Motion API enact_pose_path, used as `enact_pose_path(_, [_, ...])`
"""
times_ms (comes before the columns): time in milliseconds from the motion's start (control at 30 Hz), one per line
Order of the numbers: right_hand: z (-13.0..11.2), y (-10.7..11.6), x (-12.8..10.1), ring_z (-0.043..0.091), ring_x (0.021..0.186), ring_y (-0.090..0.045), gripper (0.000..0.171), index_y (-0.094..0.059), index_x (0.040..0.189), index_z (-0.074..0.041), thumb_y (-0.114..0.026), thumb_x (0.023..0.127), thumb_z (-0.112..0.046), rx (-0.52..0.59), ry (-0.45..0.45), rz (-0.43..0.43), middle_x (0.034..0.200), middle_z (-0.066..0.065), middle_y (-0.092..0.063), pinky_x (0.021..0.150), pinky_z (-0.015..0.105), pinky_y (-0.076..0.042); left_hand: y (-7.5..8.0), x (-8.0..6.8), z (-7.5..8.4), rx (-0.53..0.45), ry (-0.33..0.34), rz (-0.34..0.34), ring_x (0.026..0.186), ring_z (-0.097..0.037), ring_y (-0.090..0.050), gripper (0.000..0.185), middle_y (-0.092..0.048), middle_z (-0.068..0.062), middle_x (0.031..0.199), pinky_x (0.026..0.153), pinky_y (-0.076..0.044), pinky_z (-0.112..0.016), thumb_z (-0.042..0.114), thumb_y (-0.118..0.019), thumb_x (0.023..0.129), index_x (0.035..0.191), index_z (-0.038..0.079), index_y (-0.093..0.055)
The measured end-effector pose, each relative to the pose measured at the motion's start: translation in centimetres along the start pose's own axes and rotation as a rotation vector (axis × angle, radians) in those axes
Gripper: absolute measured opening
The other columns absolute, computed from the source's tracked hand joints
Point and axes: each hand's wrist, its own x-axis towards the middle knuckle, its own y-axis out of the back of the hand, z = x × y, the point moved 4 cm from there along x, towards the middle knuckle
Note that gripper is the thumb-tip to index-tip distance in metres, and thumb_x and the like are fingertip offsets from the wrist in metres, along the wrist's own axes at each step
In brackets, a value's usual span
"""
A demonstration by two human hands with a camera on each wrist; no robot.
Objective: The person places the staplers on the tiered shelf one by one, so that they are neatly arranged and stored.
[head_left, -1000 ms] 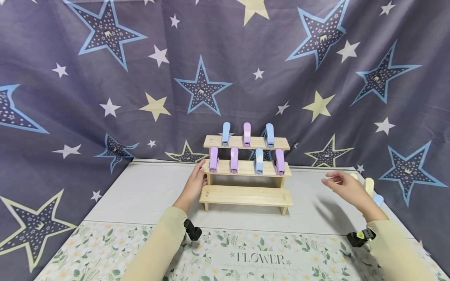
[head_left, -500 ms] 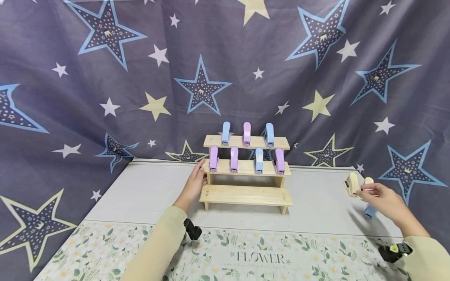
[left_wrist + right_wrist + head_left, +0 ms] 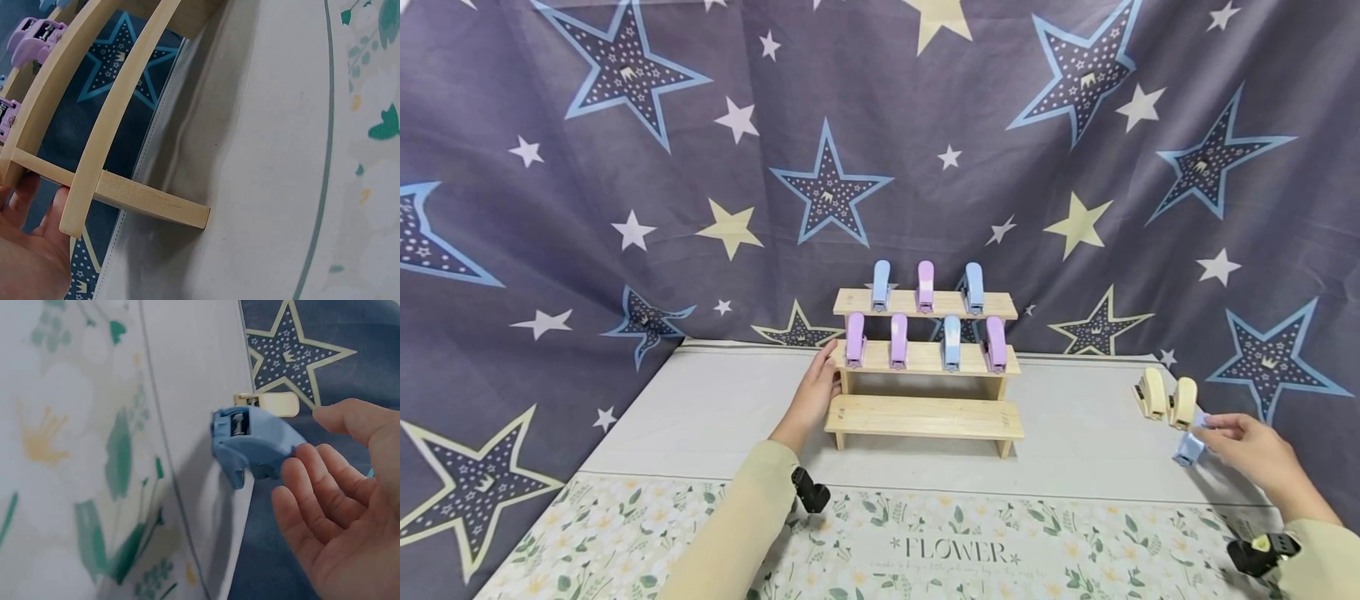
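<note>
The blue stapler (image 3: 1189, 450) lies near the right edge of the desk (image 3: 715, 408), just in front of 2 cream staplers (image 3: 1167, 398) standing side by side. The right hand (image 3: 1255, 454) reaches it with loose, relaxed fingers; the right wrist view shows the fingertips (image 3: 300, 464) touching its rounded back, nothing curled round it yet. It looks small, light, hard plastic, smooth and likely a bit slippery, so a pinch across its 2 flat sides should hold best. The cream pair sits close behind and could be knocked. The left hand (image 3: 816, 396) rests flat against the left end of the wooden rack (image 3: 925, 417), fingers straight, steadying it. The rack's upper 2 steps carry 7 purple and blue staplers (image 3: 925, 333); the lowest step is bare. A floral mat (image 3: 925, 542) covers the desk's near edge.
</note>
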Motion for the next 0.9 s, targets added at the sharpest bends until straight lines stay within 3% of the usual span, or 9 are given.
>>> enact_pose_path(233, [1.7,-0.7,0.2,0.016,0.072,-0.063,0.077,-0.04,0.131,0.016,-0.061,0.097,-0.05,0.039,-0.087,0.015,0.098,0.02,-0.065,0.058,0.03,-0.052,0.0,0.1,-0.2,-0.005,-0.001,-0.001,0.139,-0.044,-0.038,0.049,-0.028,-0.026,0.158,0.113,-0.037,-0.051,0.019,-0.025,0.111,0.16,0.013,-0.024])
enact_pose_path(367, [2.4,-1.2,0.7,0.018,0.07,-0.064,0.086,-0.031,0.132,0.022,-0.063,0.096,-0.048,0.083,-0.126,-0.01,0.09,0.013,-0.07,0.059,0.031,-0.051,0.0,0.1,-0.2,-0.005,-0.005,-0.005,0.139,-0.044,-0.038,0.049,-0.028,-0.027,0.158,0.113,-0.037,-0.052,0.02,-0.025,0.111,0.16,0.012,-0.024])
enact_pose_path(600, [2.9,-2.0,1.4,0.022,0.072,-0.07,0.104,-0.017,0.138,0.029,-0.066,0.092,-0.051,0.15,-0.236,-0.071,0.083,0.013,-0.072,0.071,0.045,-0.058,0.1,0.1,-0.2,-0.013,-0.003,-0.003,0.138,-0.043,-0.039,0.049,-0.029,-0.025,0.158,0.113,-0.038,-0.051,0.019,-0.025,0.111,0.16,0.013,-0.024])
enact_pose_path(733, [2.9,-2.3,1.4,0.024,0.073,-0.07,0.113,-0.015,0.139,0.029,-0.067,0.088,-0.058,0.154,-0.279,-0.09,0.082,0.014,-0.071,0.065,0.04,-0.059,0.1,0.1,-0.2,-0.01,-0.005,-0.005,0.139,-0.043,-0.039,0.049,-0.029,-0.025,0.158,0.113,-0.038,-0.05,0.02,-0.025,0.111,0.16,0.014,-0.024])
enact_pose_path(900, [2.8,-2.4,1.1,0.022,0.073,-0.069,0.11,-0.018,0.137,0.027,-0.066,0.089,-0.06,0.151,-0.298,-0.089,0.081,0.011,-0.071,0.061,0.036,-0.058,0.1,0.1,-0.2,-0.007,-0.011,-0.006,0.138,-0.043,-0.039,0.049,-0.029,-0.025,0.158,0.113,-0.038,-0.051,0.02,-0.025,0.111,0.16,0.013,-0.024])
